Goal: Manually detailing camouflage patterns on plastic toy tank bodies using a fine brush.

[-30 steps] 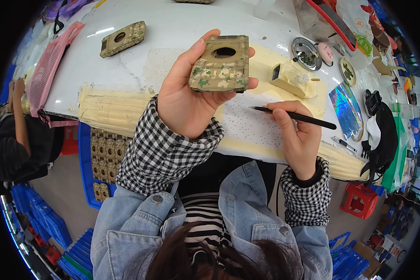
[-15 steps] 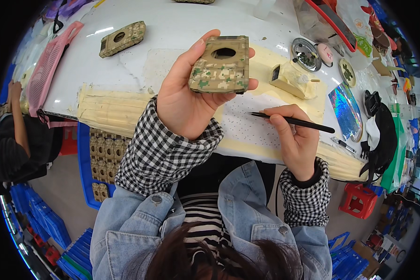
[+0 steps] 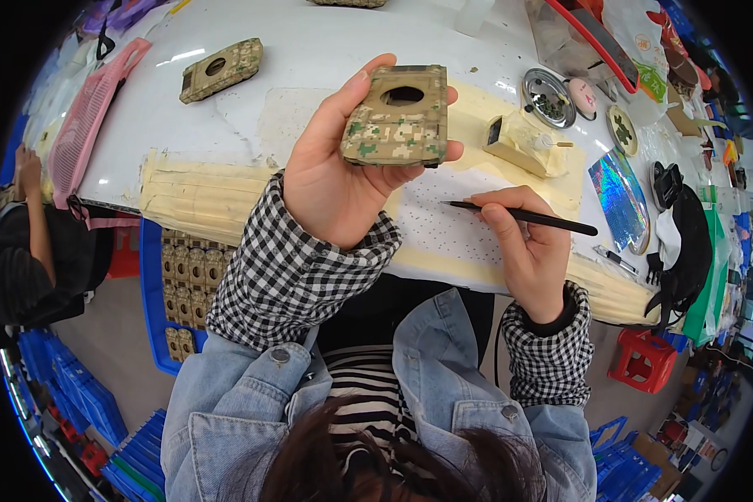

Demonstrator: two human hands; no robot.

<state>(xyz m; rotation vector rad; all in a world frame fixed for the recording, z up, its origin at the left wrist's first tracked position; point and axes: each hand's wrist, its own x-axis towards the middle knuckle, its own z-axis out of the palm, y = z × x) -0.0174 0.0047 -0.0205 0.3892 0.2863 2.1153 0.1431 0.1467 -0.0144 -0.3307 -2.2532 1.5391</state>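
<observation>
My left hand (image 3: 336,180) holds up a camouflage model tank hull (image 3: 397,130), its round opening toward the far side. The fingers wrap behind it and the thumb lies along its left edge. Black pointed tweezers (image 3: 552,221) are pinched in my right hand (image 3: 531,255), the tip directed left. They hover over, or rest at, a white sheet (image 3: 443,238) dotted with many tiny dark pieces; I cannot tell whether the tip touches the sheet or grips a piece. Another camouflage hull (image 3: 222,70) lies on the table at the far left.
Right of the sheet stand a tape-wrapped block (image 3: 523,146), a round metal dish (image 3: 550,98) of small green parts and a shiny holographic sheet (image 3: 617,199). A blue crate (image 3: 153,293) of hulls sits below the table's left edge. Another person's arm (image 3: 38,222) is at far left.
The hull in my left hand has shifted very slightly to the right. The tweezers have turned a little in my right hand; both hands stay nearly in place.
</observation>
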